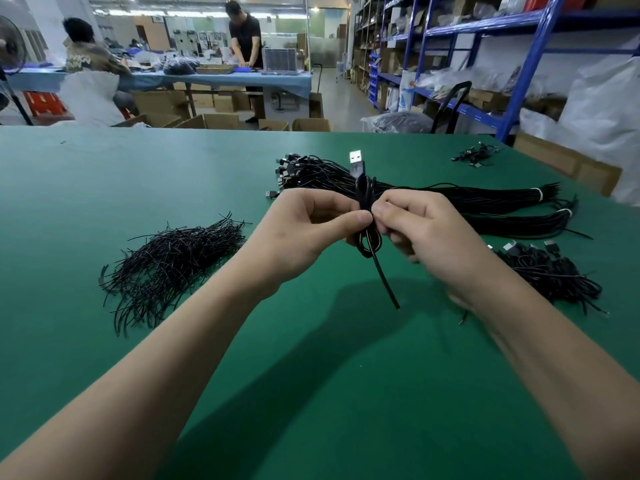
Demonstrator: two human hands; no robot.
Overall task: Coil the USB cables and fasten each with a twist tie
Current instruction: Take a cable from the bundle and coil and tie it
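- Two bare forearms reach in from the bottom edge over a table (pixel 86 188) covered in a smooth, matte green mat
- The left hand (pixel 304 233) and right hand (pixel 426 233) meet above the middle of the table, both closed in a narrow pinch on the waist of a coiled cable (pixel 367 216); thumbs and forefingers press in from either side
- The cable is thin, black and glossy, folded into a slim bundle of loops whose long axis stands nearly upright
- Its plug (pixel 356 163), a flat silver metal rectangle on a black moulded grip, points straight up and away from the person; a loose straight tail hangs down and slightly right, ending in a bare tip
- Whether a tie is already around the waist is hidden by the fingers
- To the left lies a loose heap of twist ties (pixel 173 265), short wiry black strands fanned out in a ragged pile
- To the right lies a tangled pile of finished cables (pixel 550 271) with plugs showing
- Beyond the hands, long straight bundles of cables (pixel 450 199) lie across the table, bound near the right end with white bands
- A small clump of cables (pixel 476 154) sits at the far right edge
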